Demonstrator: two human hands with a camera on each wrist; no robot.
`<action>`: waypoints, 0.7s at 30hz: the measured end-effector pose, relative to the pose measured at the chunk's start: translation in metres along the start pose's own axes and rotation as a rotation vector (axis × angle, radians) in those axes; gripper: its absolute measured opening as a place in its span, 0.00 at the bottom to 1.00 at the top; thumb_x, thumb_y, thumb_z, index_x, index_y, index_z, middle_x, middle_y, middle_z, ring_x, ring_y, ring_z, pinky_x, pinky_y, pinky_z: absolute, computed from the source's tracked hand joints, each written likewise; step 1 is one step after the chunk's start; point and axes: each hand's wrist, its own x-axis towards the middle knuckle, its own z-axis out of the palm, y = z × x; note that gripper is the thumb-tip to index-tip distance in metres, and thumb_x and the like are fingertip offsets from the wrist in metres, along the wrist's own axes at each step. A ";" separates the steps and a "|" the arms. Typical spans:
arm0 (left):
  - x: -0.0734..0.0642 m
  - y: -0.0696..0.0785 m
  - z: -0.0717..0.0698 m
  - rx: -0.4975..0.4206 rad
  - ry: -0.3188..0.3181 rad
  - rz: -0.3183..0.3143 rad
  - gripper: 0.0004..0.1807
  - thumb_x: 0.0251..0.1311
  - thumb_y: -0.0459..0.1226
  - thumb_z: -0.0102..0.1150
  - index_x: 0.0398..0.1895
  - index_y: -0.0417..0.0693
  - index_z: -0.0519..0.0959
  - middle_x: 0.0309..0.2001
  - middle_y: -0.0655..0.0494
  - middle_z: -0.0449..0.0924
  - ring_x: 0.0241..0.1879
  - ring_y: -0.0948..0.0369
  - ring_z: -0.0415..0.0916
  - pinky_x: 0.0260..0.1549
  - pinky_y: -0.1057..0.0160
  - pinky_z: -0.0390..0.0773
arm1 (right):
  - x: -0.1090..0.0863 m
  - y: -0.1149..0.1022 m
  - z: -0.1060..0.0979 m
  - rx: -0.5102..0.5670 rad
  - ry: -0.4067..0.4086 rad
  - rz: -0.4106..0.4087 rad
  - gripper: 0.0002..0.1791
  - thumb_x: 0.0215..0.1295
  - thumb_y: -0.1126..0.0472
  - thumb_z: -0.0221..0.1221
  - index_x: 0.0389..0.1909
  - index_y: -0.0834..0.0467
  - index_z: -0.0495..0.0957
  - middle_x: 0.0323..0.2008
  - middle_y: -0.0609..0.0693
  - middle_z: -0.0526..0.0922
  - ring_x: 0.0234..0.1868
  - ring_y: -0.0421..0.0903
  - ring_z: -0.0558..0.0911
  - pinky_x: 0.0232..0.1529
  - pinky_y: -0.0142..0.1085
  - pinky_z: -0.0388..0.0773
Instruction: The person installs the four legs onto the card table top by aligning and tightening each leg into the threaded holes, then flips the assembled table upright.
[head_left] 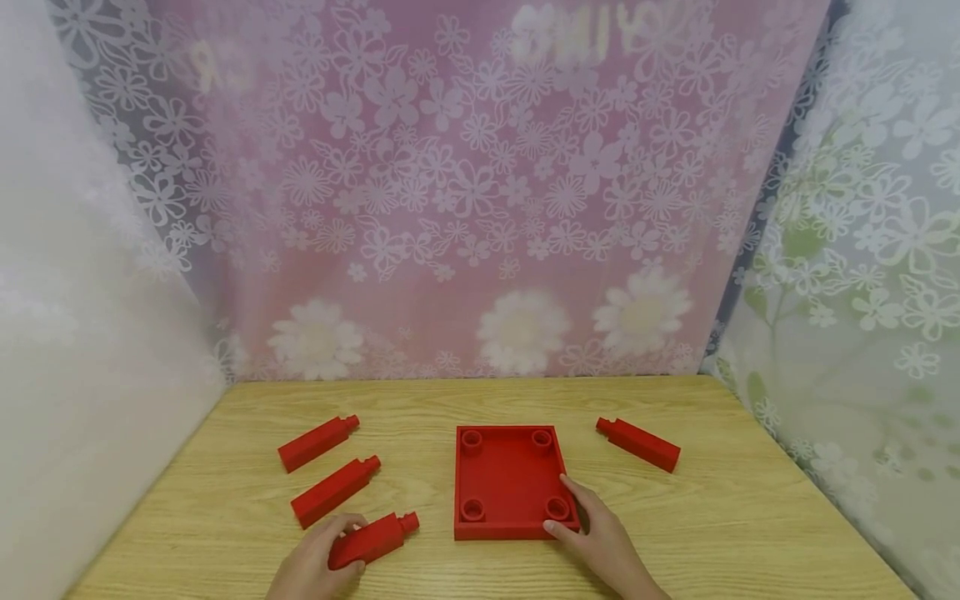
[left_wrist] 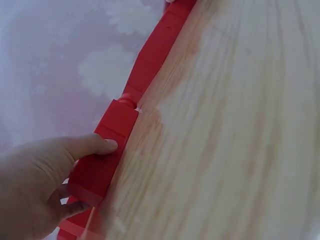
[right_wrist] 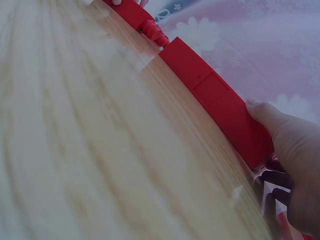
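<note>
My left hand (head_left: 321,557) grips a red toy table leg (head_left: 371,540) near its thick end, thumb on the near side. Its narrow threaded peg, clear in the right wrist view, points right toward a square red tabletop (head_left: 498,472). This tabletop lies with its hollow side up, a raised rim around it and a round socket in each corner. At its near right corner my right hand (head_left: 600,533) holds on, thumb at the front edge and fingers along the right side. In the right wrist view, my thumb presses the tabletop's edge (right_wrist: 215,95).
Two more red legs (head_left: 318,443) (head_left: 335,492) lie slanted on the wood-grain table (head_left: 420,408) beyond my left hand. Another red leg (head_left: 640,445) lies to the right of the tabletop. Flowered curtains (head_left: 465,208) enclose the table at the back and sides.
</note>
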 end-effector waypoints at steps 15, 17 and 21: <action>-0.002 0.005 0.002 -0.123 0.154 -0.046 0.22 0.41 0.38 0.73 0.44 0.57 0.80 0.45 0.61 0.77 0.48 0.56 0.72 0.47 0.50 0.70 | -0.001 0.000 0.000 -0.006 0.001 -0.006 0.43 0.49 0.41 0.65 0.63 0.58 0.66 0.59 0.58 0.68 0.59 0.58 0.66 0.55 0.54 0.64; 0.001 0.008 0.001 -0.120 0.171 -0.025 0.22 0.41 0.38 0.72 0.45 0.57 0.80 0.45 0.62 0.77 0.47 0.57 0.72 0.47 0.50 0.70 | 0.000 0.000 0.000 -0.006 -0.003 -0.003 0.43 0.49 0.41 0.65 0.63 0.58 0.66 0.59 0.58 0.68 0.60 0.58 0.66 0.55 0.54 0.64; 0.008 0.015 -0.002 -0.136 0.175 0.014 0.22 0.43 0.39 0.71 0.46 0.57 0.80 0.45 0.64 0.76 0.47 0.59 0.71 0.48 0.50 0.69 | -0.001 0.000 -0.001 -0.008 -0.006 0.003 0.43 0.49 0.40 0.65 0.63 0.59 0.66 0.59 0.58 0.68 0.60 0.59 0.66 0.55 0.54 0.64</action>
